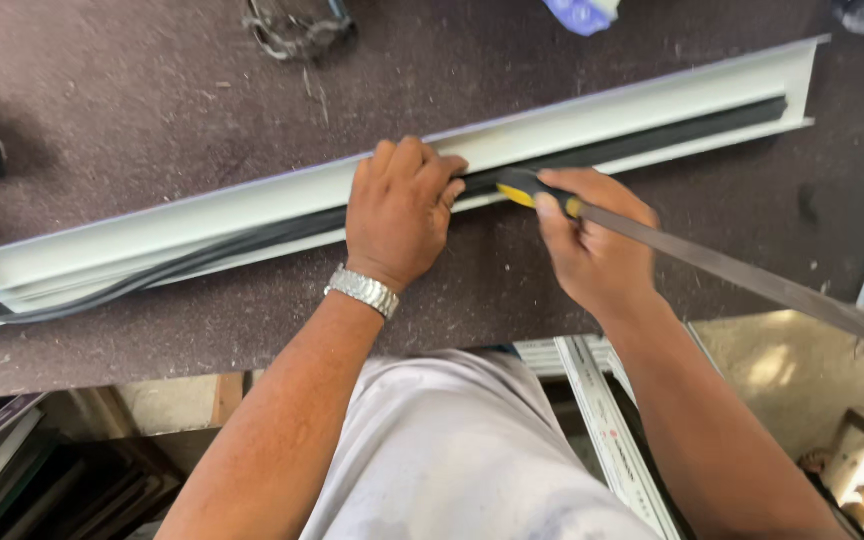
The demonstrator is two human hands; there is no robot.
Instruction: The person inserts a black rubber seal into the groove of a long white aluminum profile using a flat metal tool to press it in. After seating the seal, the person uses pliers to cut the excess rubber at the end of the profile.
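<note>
L hand point(399, 212) presses flat on white frame point(252, 215) w/ black gasket point(152, 275) on dark bench point(152, 110), gripping nothing; R hand point(592, 240) closed around yellow-black tool point(527, 187), tip at gasket groove.

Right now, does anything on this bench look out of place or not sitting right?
Yes: the black rubber strip sits in the white frame's channel on the right, but left of the left hand it sags out of the groove and trails loose off the frame's end.
</note>
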